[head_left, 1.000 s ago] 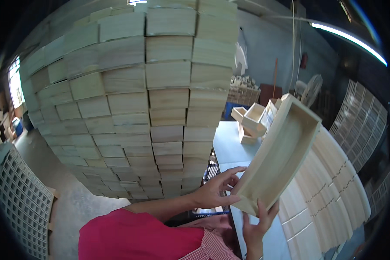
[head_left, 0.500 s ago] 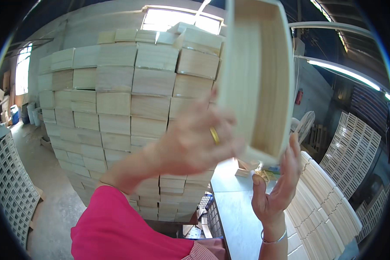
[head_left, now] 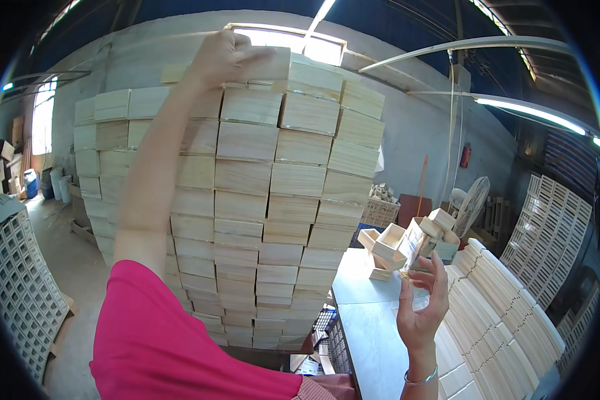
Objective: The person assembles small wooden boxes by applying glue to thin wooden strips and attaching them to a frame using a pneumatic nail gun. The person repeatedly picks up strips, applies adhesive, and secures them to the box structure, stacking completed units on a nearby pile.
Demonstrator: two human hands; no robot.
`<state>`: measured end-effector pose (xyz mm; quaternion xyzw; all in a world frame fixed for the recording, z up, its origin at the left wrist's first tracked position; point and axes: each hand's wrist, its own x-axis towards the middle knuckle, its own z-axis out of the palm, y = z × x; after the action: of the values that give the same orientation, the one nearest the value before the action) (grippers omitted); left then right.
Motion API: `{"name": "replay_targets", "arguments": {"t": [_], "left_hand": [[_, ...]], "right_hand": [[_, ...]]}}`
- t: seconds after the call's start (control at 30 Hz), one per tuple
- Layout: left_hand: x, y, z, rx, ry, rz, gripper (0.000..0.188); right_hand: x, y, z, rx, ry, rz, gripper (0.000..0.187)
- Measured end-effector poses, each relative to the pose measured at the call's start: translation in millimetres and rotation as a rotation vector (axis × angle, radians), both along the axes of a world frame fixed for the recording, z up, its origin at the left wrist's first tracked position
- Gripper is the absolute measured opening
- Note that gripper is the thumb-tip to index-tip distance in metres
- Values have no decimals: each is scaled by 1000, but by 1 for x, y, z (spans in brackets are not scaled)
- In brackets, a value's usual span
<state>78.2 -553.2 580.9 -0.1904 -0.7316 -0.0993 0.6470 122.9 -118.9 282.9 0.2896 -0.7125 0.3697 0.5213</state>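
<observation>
High up at the top of a tall stack of pale wooden boxes [head_left: 247,141], my left hand [head_left: 223,59] has its fingers closed on a wooden box [head_left: 273,67]. That box sits at the level of the top row, slightly blurred, with part of it behind my fingers. My right hand [head_left: 421,308] is raised over the table with fingers curved and apart, holding nothing. Beyond it, small open wooden boxes [head_left: 388,241] lie in a loose pile on the table's far end.
The white table [head_left: 367,320] runs along the right of the stack. Rows of thin wooden pieces [head_left: 490,320] are packed beside it. A fan [head_left: 473,203] and white slatted racks [head_left: 547,233] stand further right. A grid-like rack [head_left: 27,280] is on the left.
The wooden box has gone from close in front of me to the stack's top in my left hand. My right hand has come away from it and stays over the table.
</observation>
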Motion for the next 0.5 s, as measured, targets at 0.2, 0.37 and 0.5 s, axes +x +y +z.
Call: {"name": "replay_targets", "arguments": {"t": [0.2,0.37,0.5], "left_hand": [[-12,-5,9,62,-197,18,69],[-9,-4,8,34,-193,115,59],[-49,-17,9,-62,-199,285,39]], "right_hand": [[9,12,-17,-46,-130,-3,66],[15,16,-26,-88,-208,-12,64],[3,33,-39,-67,-177,-59,58]]}}
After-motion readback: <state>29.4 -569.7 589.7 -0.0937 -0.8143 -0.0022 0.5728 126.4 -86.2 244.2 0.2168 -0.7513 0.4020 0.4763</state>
